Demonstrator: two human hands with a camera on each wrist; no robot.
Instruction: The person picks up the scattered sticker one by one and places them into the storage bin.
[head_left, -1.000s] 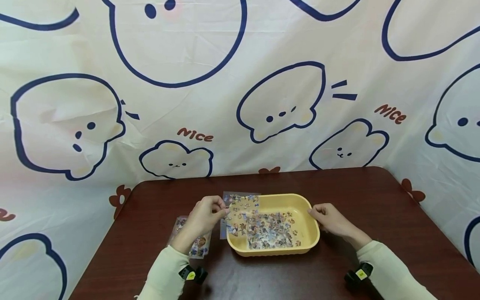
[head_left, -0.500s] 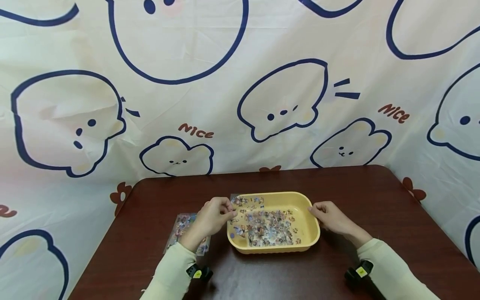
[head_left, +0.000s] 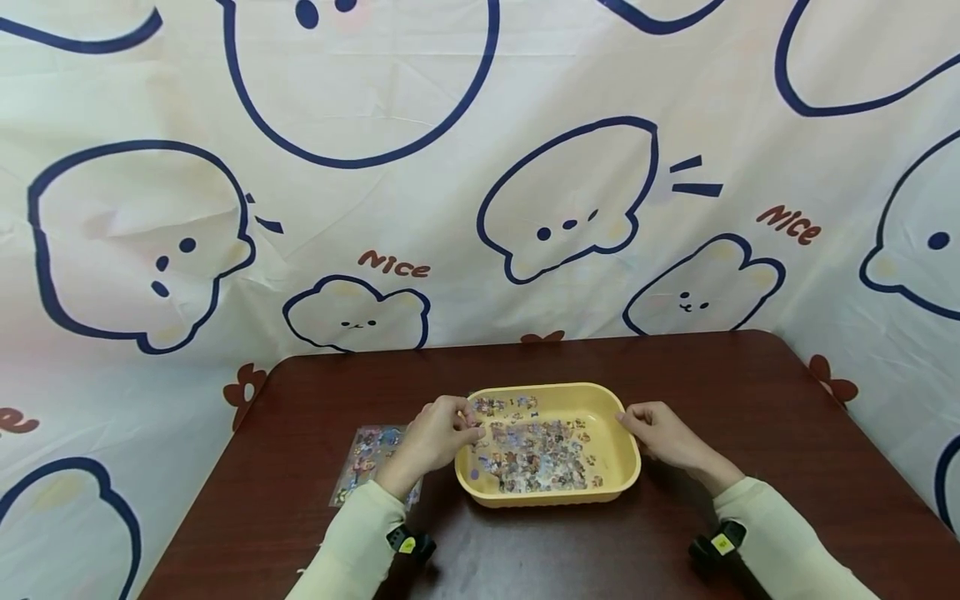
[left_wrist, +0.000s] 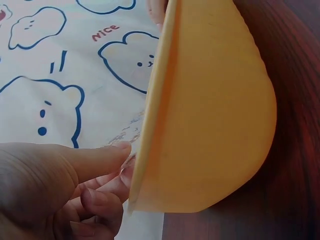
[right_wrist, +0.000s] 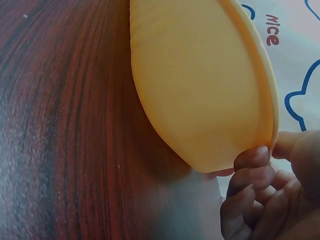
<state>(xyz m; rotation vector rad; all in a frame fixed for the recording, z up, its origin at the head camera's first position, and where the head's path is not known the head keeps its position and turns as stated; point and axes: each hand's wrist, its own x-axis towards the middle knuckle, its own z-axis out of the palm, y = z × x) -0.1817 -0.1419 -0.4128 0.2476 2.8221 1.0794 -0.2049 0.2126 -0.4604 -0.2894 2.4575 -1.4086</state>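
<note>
A yellow tray (head_left: 622,450) stands on the table, holding many small jigsaw puzzle pieces (head_left: 540,458). My left hand (head_left: 437,442) is at its left rim and pinches what looks like a clear plastic bag, whose film barely shows in the head view. In the left wrist view, the thumb (left_wrist: 100,157) and forefinger meet beside the tray's rim, with faint pieces (left_wrist: 127,130) visible beyond them. At the opposite end, my right hand (head_left: 660,433) grips the tray's rim, thumb on one side and curled fingers on the other.
On the dark wood table (head_left: 525,542), a clear packet with colourful pictures (head_left: 369,458) lies left of the tray, partly behind my left forearm. A pale curtain (head_left: 450,208) with cartoon outlines surrounds the table's back and sides.
My left hand has moved right, closer to the tray, and the clear bag with pieces has shifted over the tray's left part. My right hand keeps its grip on the rim.
</note>
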